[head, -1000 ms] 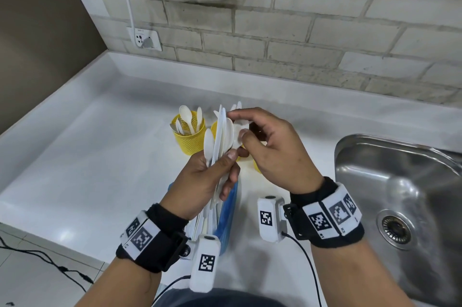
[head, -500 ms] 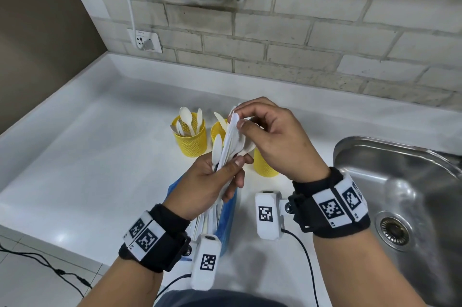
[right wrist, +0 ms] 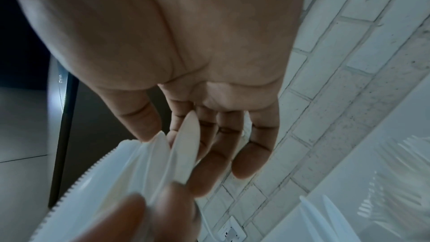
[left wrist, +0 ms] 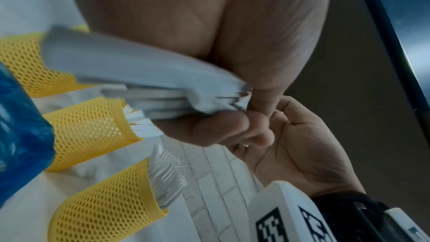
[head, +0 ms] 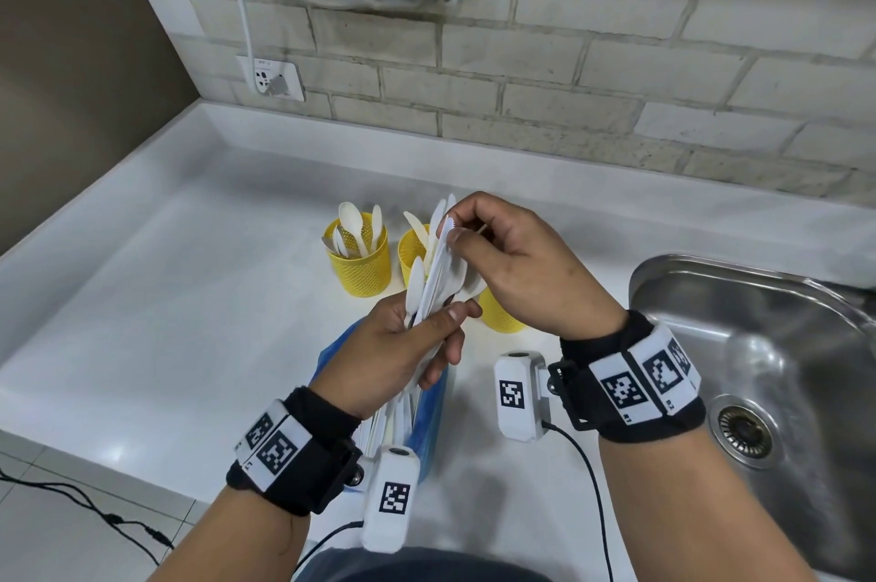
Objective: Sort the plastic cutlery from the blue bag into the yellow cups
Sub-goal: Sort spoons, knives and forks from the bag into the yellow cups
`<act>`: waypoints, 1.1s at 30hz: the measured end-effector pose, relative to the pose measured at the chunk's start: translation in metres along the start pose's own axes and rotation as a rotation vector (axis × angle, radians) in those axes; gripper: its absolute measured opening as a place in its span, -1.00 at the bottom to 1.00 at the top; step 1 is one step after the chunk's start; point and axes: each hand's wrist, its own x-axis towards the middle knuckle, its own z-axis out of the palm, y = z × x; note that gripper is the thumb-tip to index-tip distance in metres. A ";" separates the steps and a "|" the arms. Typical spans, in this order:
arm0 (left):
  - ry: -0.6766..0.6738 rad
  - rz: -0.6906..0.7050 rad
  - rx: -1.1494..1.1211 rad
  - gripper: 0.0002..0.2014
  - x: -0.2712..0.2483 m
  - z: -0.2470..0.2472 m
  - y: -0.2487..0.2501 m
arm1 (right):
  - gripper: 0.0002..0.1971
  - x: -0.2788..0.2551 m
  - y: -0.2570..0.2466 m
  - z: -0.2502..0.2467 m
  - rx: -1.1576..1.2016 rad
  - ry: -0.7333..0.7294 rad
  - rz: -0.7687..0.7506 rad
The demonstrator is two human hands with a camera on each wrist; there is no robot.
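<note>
three yellow cups [left wrist: 97, 126], one blue bag [head: 429, 420], two hands [head: 393, 344], one sink [head: 758, 344]

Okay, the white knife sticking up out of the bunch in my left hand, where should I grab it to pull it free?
Probably at its top end, from above. The serrated knife stands highest in the bundle, and the left hand clamps the handles lower down. The right hand already pinches there; draw it up along its length.
</note>
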 end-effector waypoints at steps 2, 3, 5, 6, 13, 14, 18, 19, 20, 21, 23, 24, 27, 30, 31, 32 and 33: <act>0.000 -0.007 -0.031 -0.74 0.001 0.000 0.002 | -0.87 0.002 0.003 -0.001 -0.001 0.001 -0.030; -0.001 -0.011 -0.040 -0.75 0.002 0.000 0.003 | -0.84 0.002 0.003 -0.001 0.024 0.001 -0.036; 0.002 -0.021 -0.038 -0.75 0.002 0.000 0.003 | -0.72 0.001 0.002 -0.001 0.067 0.010 -0.041; 0.002 -0.023 -0.031 -0.76 0.003 0.000 0.004 | -0.68 0.001 0.001 0.000 0.068 0.020 -0.051; -0.009 -0.023 0.008 -0.76 0.000 -0.003 0.007 | -0.77 0.003 0.001 0.002 0.067 0.122 -0.084; -0.014 -0.025 0.016 -0.76 0.000 -0.004 0.007 | -0.79 0.002 0.001 0.002 0.077 0.112 -0.088; -0.028 -0.045 0.051 -0.77 -0.001 -0.005 0.008 | -0.85 0.003 0.001 -0.005 0.158 0.126 -0.105; -0.034 -0.048 0.059 -0.77 -0.001 -0.005 0.009 | -0.86 0.003 0.001 -0.007 0.166 0.132 -0.107; -0.038 -0.050 0.067 -0.77 -0.001 -0.005 0.009 | -0.86 0.003 0.002 -0.008 0.161 0.134 -0.109; -0.042 -0.051 0.076 -0.76 -0.001 -0.005 0.009 | -0.86 0.003 0.001 -0.009 0.148 0.135 -0.112; -0.047 -0.054 0.088 -0.76 -0.002 -0.006 0.009 | -0.85 0.004 0.001 -0.009 0.131 0.152 -0.120; -0.051 -0.055 0.093 -0.76 -0.001 -0.007 0.009 | -0.84 0.004 0.001 -0.008 0.138 0.174 -0.122; -0.060 -0.063 0.120 -0.75 -0.001 -0.008 0.009 | -0.81 0.008 0.001 -0.010 0.181 0.246 -0.108; -0.062 -0.071 0.142 -0.74 -0.001 -0.008 0.009 | -0.81 0.010 0.002 -0.012 0.206 0.285 -0.085; -0.063 -0.073 0.149 -0.74 -0.001 -0.008 0.009 | -0.82 0.010 0.002 -0.012 0.224 0.288 -0.070; -0.064 -0.074 0.156 -0.74 -0.001 -0.008 0.009 | -0.84 0.010 0.003 -0.011 0.248 0.284 -0.052; -0.065 -0.075 0.160 -0.74 -0.001 -0.008 0.009 | -0.86 0.010 0.005 -0.010 0.269 0.266 -0.034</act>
